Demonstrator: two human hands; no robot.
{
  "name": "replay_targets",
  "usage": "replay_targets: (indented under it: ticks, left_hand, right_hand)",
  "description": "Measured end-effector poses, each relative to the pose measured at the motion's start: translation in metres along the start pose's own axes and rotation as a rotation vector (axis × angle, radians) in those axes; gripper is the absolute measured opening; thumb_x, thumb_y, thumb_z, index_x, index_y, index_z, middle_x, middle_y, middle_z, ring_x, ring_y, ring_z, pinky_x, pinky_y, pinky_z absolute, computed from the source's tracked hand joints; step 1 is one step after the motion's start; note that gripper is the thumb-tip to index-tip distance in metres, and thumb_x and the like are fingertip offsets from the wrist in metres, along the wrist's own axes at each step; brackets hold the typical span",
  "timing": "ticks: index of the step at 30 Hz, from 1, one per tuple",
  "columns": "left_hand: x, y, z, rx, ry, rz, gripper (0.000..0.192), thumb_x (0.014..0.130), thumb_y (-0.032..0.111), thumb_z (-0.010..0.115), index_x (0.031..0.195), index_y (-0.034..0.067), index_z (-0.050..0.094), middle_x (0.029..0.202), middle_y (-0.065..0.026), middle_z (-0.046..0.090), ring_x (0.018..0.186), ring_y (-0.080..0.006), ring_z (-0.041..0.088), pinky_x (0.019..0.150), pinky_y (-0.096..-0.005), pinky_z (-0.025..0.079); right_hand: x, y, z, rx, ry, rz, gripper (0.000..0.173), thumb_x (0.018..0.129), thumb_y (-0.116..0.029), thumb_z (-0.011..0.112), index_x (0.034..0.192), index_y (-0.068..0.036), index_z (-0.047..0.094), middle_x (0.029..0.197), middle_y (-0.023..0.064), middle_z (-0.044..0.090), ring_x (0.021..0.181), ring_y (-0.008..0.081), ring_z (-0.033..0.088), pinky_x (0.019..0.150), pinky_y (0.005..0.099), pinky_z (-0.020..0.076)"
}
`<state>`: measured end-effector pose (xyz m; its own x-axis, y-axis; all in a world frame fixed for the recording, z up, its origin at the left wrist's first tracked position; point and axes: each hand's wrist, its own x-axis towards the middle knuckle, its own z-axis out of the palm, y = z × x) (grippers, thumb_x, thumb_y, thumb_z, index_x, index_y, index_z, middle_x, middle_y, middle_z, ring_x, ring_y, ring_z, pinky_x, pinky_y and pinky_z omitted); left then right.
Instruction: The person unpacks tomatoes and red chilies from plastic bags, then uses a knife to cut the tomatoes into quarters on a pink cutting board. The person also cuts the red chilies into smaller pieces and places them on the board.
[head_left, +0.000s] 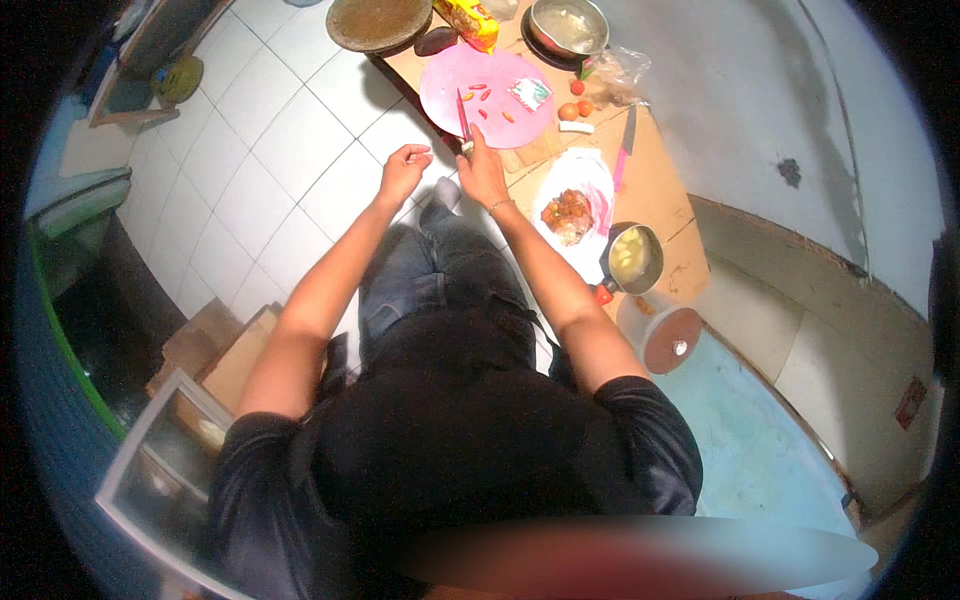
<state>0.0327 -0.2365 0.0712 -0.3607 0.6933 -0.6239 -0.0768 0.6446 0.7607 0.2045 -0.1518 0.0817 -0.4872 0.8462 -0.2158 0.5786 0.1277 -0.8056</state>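
Note:
My right hand (483, 171) grips the handle of a small knife (462, 114), whose blade lies over the left part of a round pink cutting board (442, 82). Several small red and orange chilies (486, 94) are spread on the board, with a small white-and-green packet (531, 94) at its right side. My left hand (405, 172) is raised over the tiled floor, left of the board's near edge. Its fingers are curled with thumb and fingertips close together; whether something small is between them cannot be told.
On the wooden table (667, 195) are a pot (568, 28), tomatoes (568, 112), a pink-handled knife (625, 150), a white plate with food (547, 176) and a saucepan of pale pieces (634, 259). A stone mortar (379, 21) stands at the far left. A lidded container (672, 340) stands near the table's close end.

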Motion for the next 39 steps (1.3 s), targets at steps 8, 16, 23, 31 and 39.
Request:
replay_targets:
  ticks: [8,16,23,31,39]
  left_hand:
    - [0.136,-0.033,-0.054,0.314,0.047,-0.046,0.032,0.086,0.02,0.075,0.115,0.008,0.072,0.106,-0.0094,0.075,0.094,-0.0211,0.07,0.086,-0.033,0.054]
    - [0.176,-0.158,-0.19,0.702,-0.148,-0.06,0.03,0.086,0.026,0.072,0.111,0.009,0.074,0.106,-0.0102,0.075,0.094,-0.0245,0.072,0.088,-0.0382,0.057]
    - [0.247,-0.278,-0.26,0.938,-0.278,0.099,0.04,0.087,0.027,0.072,0.12,0.006,0.068,0.107,-0.0144,0.074,0.098,-0.0276,0.072,0.087,-0.0396,0.057]
    - [0.366,-0.38,-0.223,0.893,-0.129,0.071,0.05,0.084,0.02,0.072,0.131,0.005,0.063,0.119,-0.0218,0.07,0.111,-0.0364,0.068,0.099,-0.0456,0.054]
    - [0.478,-0.421,-0.143,1.032,0.01,0.114,0.058,0.082,0.018,0.074,0.135,0.008,0.055,0.125,-0.0187,0.059,0.118,-0.0405,0.061,0.1,-0.0496,0.054]
  right_hand:
    - [0.063,0.022,0.035,0.116,0.083,-0.01,0.066,0.089,-0.011,0.066,0.15,-0.004,0.042,0.098,0.0264,0.067,0.092,0.0411,0.068,0.083,0.0445,0.052]
    - [0.007,-0.043,0.055,0.099,0.092,0.294,0.067,0.088,-0.01,0.07,0.149,-0.004,0.042,0.095,0.0247,0.07,0.089,0.0386,0.071,0.081,0.0439,0.0538]
    - [0.002,-0.04,0.196,0.22,0.09,0.335,0.067,0.088,-0.003,0.072,0.148,-0.007,0.044,0.083,0.0113,0.067,0.068,0.0199,0.062,0.067,0.0341,0.0524]
    - [0.037,0.098,0.343,0.185,-0.042,0.385,0.074,0.09,-0.005,0.072,0.154,-0.008,0.034,0.092,0.0136,0.069,0.073,0.0191,0.067,0.064,0.0335,0.0534]
    - [0.113,0.177,0.387,0.374,0.017,0.487,0.078,0.093,-0.007,0.066,0.159,-0.007,0.024,0.075,0.0066,0.062,0.058,0.0146,0.059,0.053,0.0313,0.0496]
